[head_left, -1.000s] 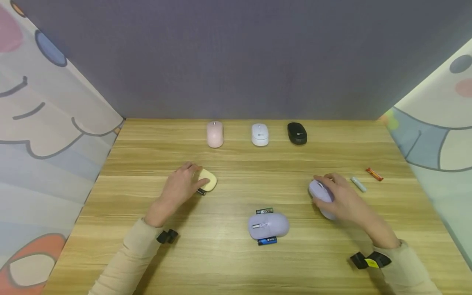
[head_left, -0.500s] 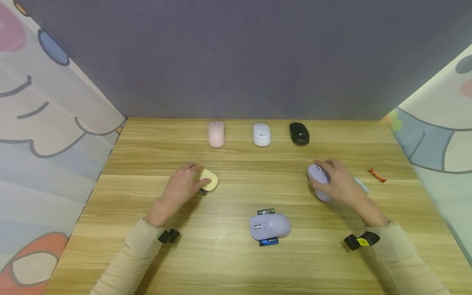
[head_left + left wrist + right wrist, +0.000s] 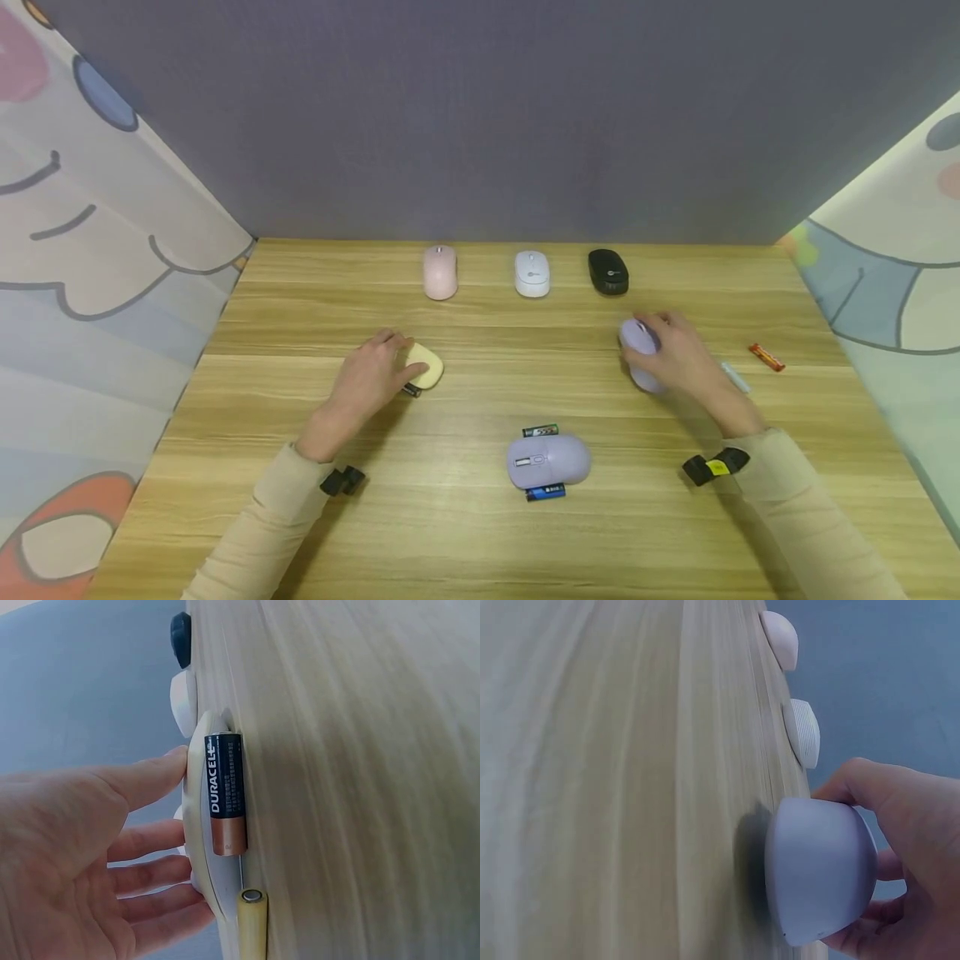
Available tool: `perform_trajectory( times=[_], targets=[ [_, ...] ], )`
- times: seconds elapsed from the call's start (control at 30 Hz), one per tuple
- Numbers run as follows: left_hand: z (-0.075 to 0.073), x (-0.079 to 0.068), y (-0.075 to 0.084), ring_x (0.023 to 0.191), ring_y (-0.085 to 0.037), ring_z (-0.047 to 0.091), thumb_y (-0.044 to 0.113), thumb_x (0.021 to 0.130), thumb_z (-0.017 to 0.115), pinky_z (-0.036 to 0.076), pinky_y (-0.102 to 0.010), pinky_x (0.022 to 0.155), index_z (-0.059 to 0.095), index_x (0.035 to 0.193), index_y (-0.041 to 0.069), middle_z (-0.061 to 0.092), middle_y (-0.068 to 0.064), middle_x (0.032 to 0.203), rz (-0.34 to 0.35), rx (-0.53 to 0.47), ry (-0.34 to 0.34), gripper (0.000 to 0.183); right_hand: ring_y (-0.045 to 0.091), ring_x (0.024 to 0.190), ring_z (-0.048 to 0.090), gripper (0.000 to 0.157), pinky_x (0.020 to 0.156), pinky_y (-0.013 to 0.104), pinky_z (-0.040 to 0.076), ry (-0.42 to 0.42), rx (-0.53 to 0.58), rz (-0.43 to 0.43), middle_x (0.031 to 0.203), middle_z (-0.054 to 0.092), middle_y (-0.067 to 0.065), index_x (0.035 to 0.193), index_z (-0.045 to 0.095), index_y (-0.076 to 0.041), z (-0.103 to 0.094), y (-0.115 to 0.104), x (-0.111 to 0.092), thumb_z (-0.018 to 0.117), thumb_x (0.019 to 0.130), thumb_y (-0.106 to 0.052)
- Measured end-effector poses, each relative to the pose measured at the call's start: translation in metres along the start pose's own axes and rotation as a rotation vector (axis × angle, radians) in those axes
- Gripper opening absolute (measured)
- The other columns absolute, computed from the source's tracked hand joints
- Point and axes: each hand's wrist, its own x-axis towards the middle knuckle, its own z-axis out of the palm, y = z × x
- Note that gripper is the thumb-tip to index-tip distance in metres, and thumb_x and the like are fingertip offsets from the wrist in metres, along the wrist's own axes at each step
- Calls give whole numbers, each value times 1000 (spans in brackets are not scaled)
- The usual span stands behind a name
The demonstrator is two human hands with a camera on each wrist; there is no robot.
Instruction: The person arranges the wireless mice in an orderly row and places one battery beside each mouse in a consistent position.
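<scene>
My left hand (image 3: 367,371) holds a pale yellow computer mouse (image 3: 429,367) on the wooden table, thumb and fingers spread across it. Along its near side lies a black and copper Duracell battery (image 3: 226,795); a gold-coloured battery (image 3: 253,922) shows beside that in the left wrist view. On the right, my right hand (image 3: 682,358) grips a lavender mouse (image 3: 637,342) between thumb and fingers. A shadow falls beside this mouse (image 3: 821,870) in the right wrist view, and it looks raised off the wood.
Pink (image 3: 440,273), white (image 3: 532,275) and black (image 3: 608,272) mice line the table's back by a grey panel (image 3: 510,125). A second lavender mouse (image 3: 555,461) sits at front centre between a green battery (image 3: 540,431) and a blue battery (image 3: 545,492). Pale (image 3: 735,377) and red (image 3: 767,357) batteries lie far right.
My right hand has carried the lavender mouse away from me and slightly left. The left hand keeps its place on the yellow mouse.
</scene>
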Motion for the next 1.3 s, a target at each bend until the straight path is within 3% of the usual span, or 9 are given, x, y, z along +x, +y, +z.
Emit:
perform_trajectory(
  times=[0.47,1.3],
  targets=[
    [-1,0,1,90,-37,73,35,89,82,64,-42,68,71,120,-7,69,-25,119,28,12,31,54,49,109,55,67,85,63,55,-9,30,40,128,50,38,143,52,7,4,-3,22,70,91,-31],
    [1,-1,1,96,-39,72,32,89,83,64,-46,76,71,118,-8,70,-25,117,50,-14,49,52,49,113,52,69,89,65,55,-62,28,111,131,48,37,146,49,6,9,-3,34,68,93,-34]
  ],
)
